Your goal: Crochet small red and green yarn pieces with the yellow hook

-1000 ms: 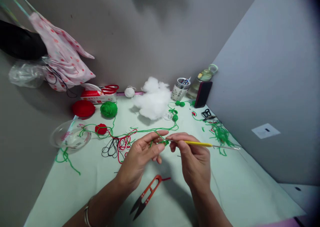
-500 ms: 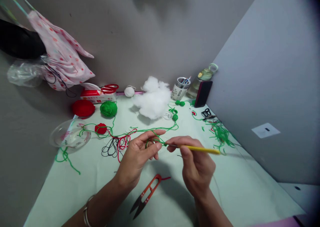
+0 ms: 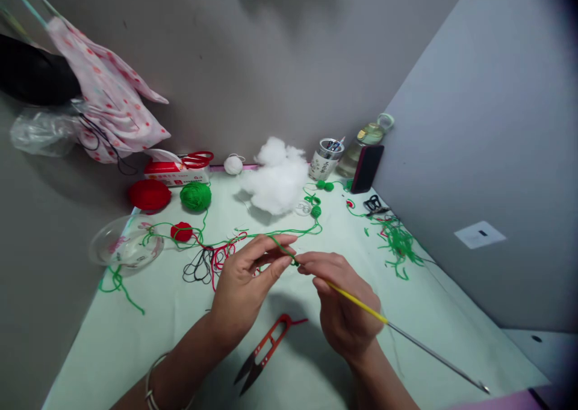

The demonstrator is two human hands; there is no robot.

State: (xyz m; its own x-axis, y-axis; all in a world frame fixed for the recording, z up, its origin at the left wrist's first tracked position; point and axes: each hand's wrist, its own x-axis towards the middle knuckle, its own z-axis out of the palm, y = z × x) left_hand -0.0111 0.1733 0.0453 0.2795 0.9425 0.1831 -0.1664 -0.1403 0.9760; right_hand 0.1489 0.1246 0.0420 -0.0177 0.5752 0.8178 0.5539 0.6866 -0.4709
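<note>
Green yarn (image 3: 280, 247) runs over the index finger of my left hand (image 3: 246, 283), whose thumb and fingers pinch a small dark-green piece of yarn work (image 3: 295, 263). My right hand (image 3: 347, 304) has its fingertips at that same piece, touching or nearly touching the left fingertips. A yellow-handled crochet hook (image 3: 359, 303) lies under the fingers of my right hand, its metal shaft slanting down to the right with the hooked end away from the yarn. Orange thread snips (image 3: 270, 345) rest on the table below, between my forearms.
White stuffing (image 3: 275, 181), a green yarn ball (image 3: 195, 197) and a red yarn ball (image 3: 149, 194) sit toward the back. A clear bowl (image 3: 97, 241) is at the left. On the right are a phone (image 3: 368, 169), a bottle (image 3: 350, 157) and green yarn scraps (image 3: 400, 241).
The hook has swung round in my right hand, from pointing at the yarn to slanting down right with its metal end showing. My right fingertips have moved in to the yarn piece.
</note>
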